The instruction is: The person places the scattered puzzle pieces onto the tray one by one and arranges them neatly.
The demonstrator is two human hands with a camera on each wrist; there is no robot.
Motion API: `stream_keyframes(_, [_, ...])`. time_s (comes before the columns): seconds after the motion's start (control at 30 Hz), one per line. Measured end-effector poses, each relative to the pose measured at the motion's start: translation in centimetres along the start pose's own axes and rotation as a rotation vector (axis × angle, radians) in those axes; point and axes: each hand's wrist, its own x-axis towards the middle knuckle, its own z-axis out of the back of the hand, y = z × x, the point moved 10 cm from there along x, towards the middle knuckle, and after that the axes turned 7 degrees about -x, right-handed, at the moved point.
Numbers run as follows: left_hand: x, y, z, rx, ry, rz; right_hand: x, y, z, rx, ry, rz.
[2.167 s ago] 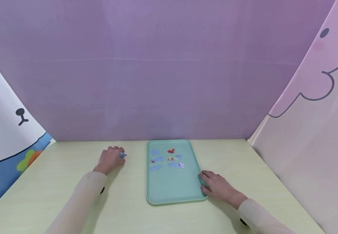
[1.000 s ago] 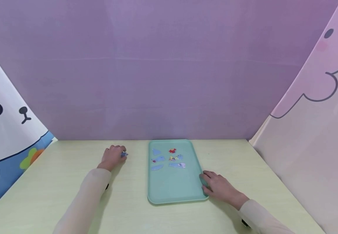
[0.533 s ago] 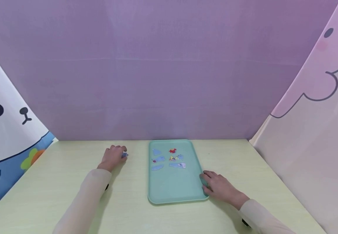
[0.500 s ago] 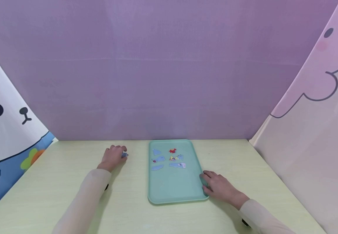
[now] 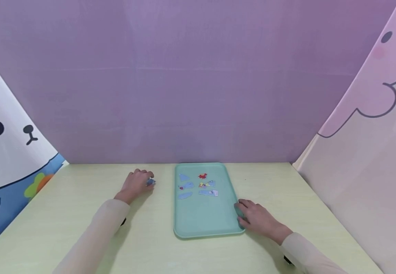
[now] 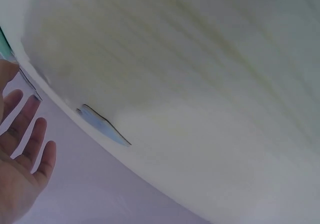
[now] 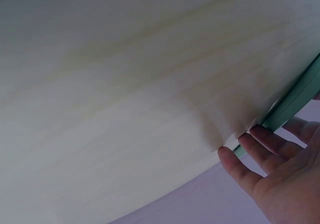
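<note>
In the head view, my left hand (image 5: 137,185) pinches a small blue puzzle piece (image 5: 150,182) between thumb and fingers, just left of the tray. Seen from the left wrist, that held piece (image 6: 31,85) shows edge-on at the fingertips. A second flat blue piece (image 6: 102,125) lies on the table behind the hand, which hides it from the head view. My right hand (image 5: 257,219) rests at the right rim of the green tray (image 5: 208,220); its loosely bent fingers (image 7: 267,141) touch the tray's edge in the right wrist view.
Several printed pieces lie in two columns in the tray's far half: blue ones (image 5: 185,195) on the left, a red one (image 5: 202,176) and a long blue strip (image 5: 207,193) on the right. A purple cloth wall (image 5: 198,95) borders the table's (image 5: 157,243) back edge.
My left hand has shifted a little to the right with the puzzle piece, nearer the tray. The right hand and the pieces in the tray have stayed put.
</note>
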Motion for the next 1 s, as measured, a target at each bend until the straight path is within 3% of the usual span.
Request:
stream_keyframes(0.27, [-0.4,-1.8,0.6,-0.016,-0.046,-0.071,0.0,0.0,0.1,0.009,0.017,-0.009])
stream_keyframes(0.63, [-1.4,-5.7,1.3,-0.052,-0.072,-0.167,0.0,0.1,0.4,0.014,0.024,-0.013])
stream_keyframes(1.0, [-2.1,-8.7,1.0,-0.076,-0.041,-0.22,0.0,0.1,0.3,0.026,0.032,-0.019])
